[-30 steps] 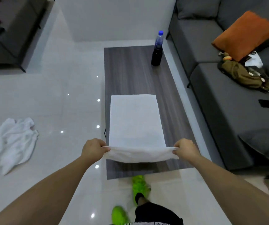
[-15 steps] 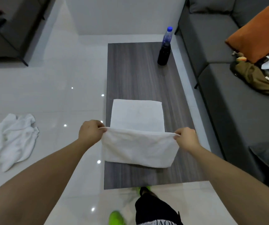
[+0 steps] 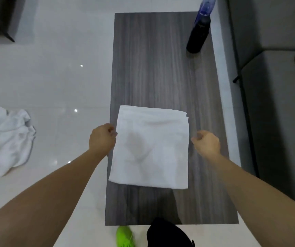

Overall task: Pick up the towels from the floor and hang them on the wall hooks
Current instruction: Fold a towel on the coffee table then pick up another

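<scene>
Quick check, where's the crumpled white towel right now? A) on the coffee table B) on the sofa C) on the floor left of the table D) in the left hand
C: the crumpled white towel lies on the tiled floor, left of the coffee table; the towel on the table is the folded white towel.

There is one camera, worn on the person's head. It looks forward and steeply down, close above the dark wooden table (image 3: 161, 68). Both hands reach into the middle of the picture. Past the fingertips (image 3: 112, 130) lies the far table end; the floor (image 3: 45, 77) spreads left of them.
</scene>
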Available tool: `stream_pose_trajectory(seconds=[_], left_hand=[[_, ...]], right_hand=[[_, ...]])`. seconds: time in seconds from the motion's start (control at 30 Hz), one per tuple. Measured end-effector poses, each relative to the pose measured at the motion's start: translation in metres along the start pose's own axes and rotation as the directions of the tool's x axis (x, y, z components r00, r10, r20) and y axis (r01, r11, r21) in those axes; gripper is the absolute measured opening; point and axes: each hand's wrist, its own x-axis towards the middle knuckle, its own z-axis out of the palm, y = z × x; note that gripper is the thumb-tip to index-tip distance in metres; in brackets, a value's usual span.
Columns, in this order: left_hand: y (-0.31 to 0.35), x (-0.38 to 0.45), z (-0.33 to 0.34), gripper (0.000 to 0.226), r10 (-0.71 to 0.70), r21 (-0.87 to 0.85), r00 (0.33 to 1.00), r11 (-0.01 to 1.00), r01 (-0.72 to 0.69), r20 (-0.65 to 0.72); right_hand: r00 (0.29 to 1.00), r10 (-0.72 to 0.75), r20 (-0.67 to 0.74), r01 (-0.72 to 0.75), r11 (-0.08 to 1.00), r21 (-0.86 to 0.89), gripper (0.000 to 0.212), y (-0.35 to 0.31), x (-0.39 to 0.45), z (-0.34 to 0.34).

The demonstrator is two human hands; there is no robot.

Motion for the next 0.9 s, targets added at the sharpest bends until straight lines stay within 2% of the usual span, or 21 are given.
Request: stream_pose_trajectory(seconds=[0.07,0.13,0.23,0.33,0.4,0.5,0.57,0.63,0.7,0.77,0.9], left_hand=[[-0.022,-0.009,0.031,0.027,-0.069,0.031,0.988,0.997,0.065,0.14],[-0.043,-0.016,0.059,0.035,-0.159,0.098,0.949,0.986,0.137,0.274],[-0.063,-0.014,0.087,0.042,-0.225,0.183,0.903,0.969,0.167,0.366],[-0.061,0.015,0.104,0.041,-0.204,0.176,0.925,0.972,0.153,0.321],[-0.048,0.041,0.107,0.038,-0.137,0.133,0.959,0.985,0.106,0.249],[-0.025,0.091,0.113,0.033,0.039,0.113,0.992,0.992,-0.053,0.123],[-0.013,0.119,0.118,0.034,0.19,0.151,0.978,0.968,-0.201,0.083],[-0.006,0.142,0.122,0.039,0.266,0.229,0.955,0.929,-0.29,0.129],[-0.001,0.156,0.126,0.042,0.25,0.315,0.947,0.899,-0.304,0.202],[0.001,0.162,0.13,0.04,0.226,0.4,0.952,0.869,-0.292,0.205],[0.002,0.168,0.131,0.036,0.204,0.438,0.962,0.859,-0.264,0.18]], right_hand=[[0.993,0.056,0.104,-0.056,0.998,-0.003,0.034,0.021,-0.003,0.028],[0.973,0.102,0.207,-0.096,0.995,-0.039,0.033,0.041,-0.005,0.055],[0.953,0.136,0.272,-0.111,0.988,-0.106,0.04,0.055,0.005,0.081],[0.966,0.118,0.229,-0.109,0.993,-0.053,0.034,0.042,0.041,0.095],[0.989,0.009,0.147,-0.004,0.999,-0.036,0.03,0.024,0.066,0.095],[0.963,-0.267,0.018,0.266,0.944,-0.196,0.035,-0.005,0.116,0.101],[0.92,-0.391,0.042,0.38,0.856,-0.351,0.041,-0.021,0.143,0.105],[0.915,-0.382,0.13,0.397,0.79,-0.468,0.044,-0.03,0.16,0.108],[0.915,-0.355,0.193,0.4,0.73,-0.553,0.039,-0.031,0.167,0.111],[0.917,-0.336,0.215,0.396,0.709,-0.583,0.026,-0.027,0.17,0.112],[0.926,-0.28,0.253,0.367,0.825,-0.43,0.019,-0.015,0.171,0.107]])
